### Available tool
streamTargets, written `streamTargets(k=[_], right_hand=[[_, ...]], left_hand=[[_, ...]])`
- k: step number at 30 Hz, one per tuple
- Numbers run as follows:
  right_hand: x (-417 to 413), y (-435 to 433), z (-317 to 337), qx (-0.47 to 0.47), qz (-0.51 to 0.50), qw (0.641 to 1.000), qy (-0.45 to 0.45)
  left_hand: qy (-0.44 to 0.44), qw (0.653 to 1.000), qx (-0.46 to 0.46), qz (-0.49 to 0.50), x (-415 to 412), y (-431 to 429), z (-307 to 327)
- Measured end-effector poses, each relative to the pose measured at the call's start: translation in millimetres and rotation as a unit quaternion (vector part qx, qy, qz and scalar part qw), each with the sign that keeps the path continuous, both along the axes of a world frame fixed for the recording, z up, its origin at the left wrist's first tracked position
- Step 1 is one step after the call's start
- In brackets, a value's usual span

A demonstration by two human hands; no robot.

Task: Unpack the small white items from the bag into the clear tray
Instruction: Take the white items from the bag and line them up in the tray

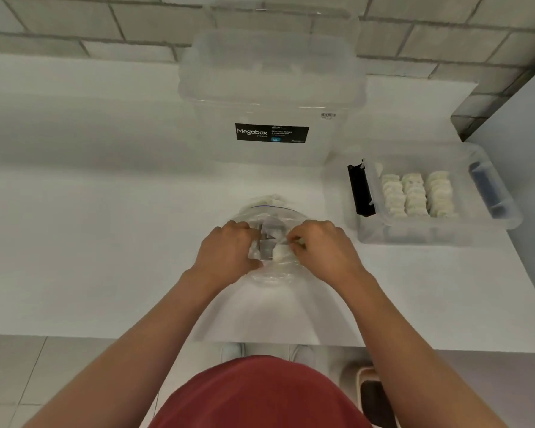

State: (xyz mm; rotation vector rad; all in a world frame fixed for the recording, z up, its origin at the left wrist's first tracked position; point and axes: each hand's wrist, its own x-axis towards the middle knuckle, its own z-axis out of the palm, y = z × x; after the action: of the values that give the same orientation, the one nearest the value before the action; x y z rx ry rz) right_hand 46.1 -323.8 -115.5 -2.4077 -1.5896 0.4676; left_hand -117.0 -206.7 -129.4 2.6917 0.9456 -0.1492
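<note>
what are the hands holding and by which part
Left grip holds the clear zip bag by its left side; right grip pinches a small white item at its right end.

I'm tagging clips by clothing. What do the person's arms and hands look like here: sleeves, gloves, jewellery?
The left hand and right hand are ungloved, with no watch, bracelet or ring to be seen. The arms are bare as far as the frame shows, with no sleeves in view. A red shirt covers the torso.
</note>
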Motion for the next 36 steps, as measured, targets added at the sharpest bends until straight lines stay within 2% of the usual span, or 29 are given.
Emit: streamTargets(k=[3,10,17,21,24,29,31,33,36], right_hand=[[-1.7,4.7,-5.7,-0.011,-0.028,0.999,-0.026],[-6.8,23.4,-5.8,0.038,-0.089,0.994,-0.055],[-9.9,37.8,-11.4,-0.019,-0.109,0.99,-0.092],[-10.7,34.1,-11.0,0.02,-0.125,0.988,-0.092],[-9.9,27.5,-8.3,0.087,-0.133,0.987,-0.025],[-7.1,15.7,8.6,0.189,-0.155,0.946,0.215],[-8.0,12.6,13.1,0.225,-0.152,0.921,0.28],[-8.9,10.6,16.0,0.254,-0.162,0.891,0.339],[-9.0,7.0,16.9,0.264,-0.186,0.865,0.383]], left_hand=[[-0.01,1.0,-0.005,-0.009,-0.1,4.5,-6.1],[-0.057,0.998,-0.029,0.01,6.2,11.4,0.5],[-0.049,0.999,0.003,0.001,14.3,18.8,7.1],[-0.069,0.997,-0.023,0.001,12.8,23.9,3.1],[-0.112,0.99,-0.081,0.017,11.7,28.3,0.3],[-0.194,0.953,-0.225,0.058,11.3,37.4,12.1],[-0.22,0.929,-0.29,0.067,11.2,37.2,18.9],[-0.259,0.887,-0.373,0.082,12.0,34.5,24.9],[-0.294,0.859,-0.41,0.088,14.8,29.4,31.6]])
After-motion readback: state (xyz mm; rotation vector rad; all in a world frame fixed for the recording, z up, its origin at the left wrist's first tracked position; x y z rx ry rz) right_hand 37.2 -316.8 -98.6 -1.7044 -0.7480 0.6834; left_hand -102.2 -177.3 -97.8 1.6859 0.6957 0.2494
